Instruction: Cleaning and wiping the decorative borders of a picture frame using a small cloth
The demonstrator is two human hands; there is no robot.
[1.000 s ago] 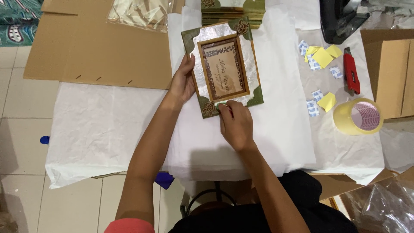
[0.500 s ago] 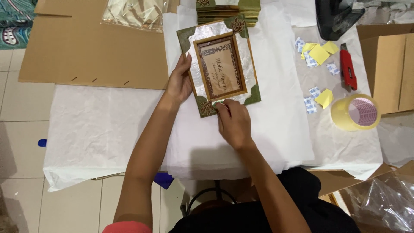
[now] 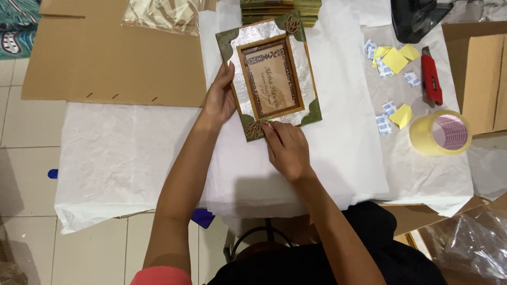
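Observation:
A decorated picture frame [image 3: 270, 76] with a silvery border, green corners and a brown inner panel lies tilted on white tissue paper [image 3: 338, 132]. My left hand [image 3: 220, 97] grips its left edge, thumb on the front. My right hand [image 3: 287, 150] rests at the frame's bottom edge, fingertips pinched at the small ornament on the lower left corner.
A yellow tape roll [image 3: 441, 133], a red utility knife [image 3: 431, 79], yellow notes [image 3: 393, 59] and small white packets [image 3: 384, 124] lie to the right. Flat cardboard [image 3: 116, 58] sits at the left, a cardboard box [image 3: 480, 74] at far right, stacked frames [image 3: 280, 5] at top.
Both hands stay on the frame. The view has shifted slightly, and the frame sits a little higher and more tilted in view.

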